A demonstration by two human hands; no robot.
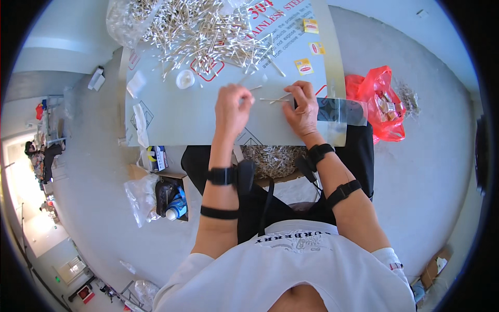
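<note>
Pale table (182, 122), upper centre | heap of cotton swabs (202, 36), top | left hand (234, 109), centre, curled, grip unclear | right hand (302, 109), right of centre, thumb and forefinger apart | two crossed swabs (278, 100), between hands

grey floor (426, 171) is spreading around a pale-topped table (182, 119), pale walls (62, 47) are rising at far left and far right, and bright light (22, 184) is glowing along the left side.
</note>
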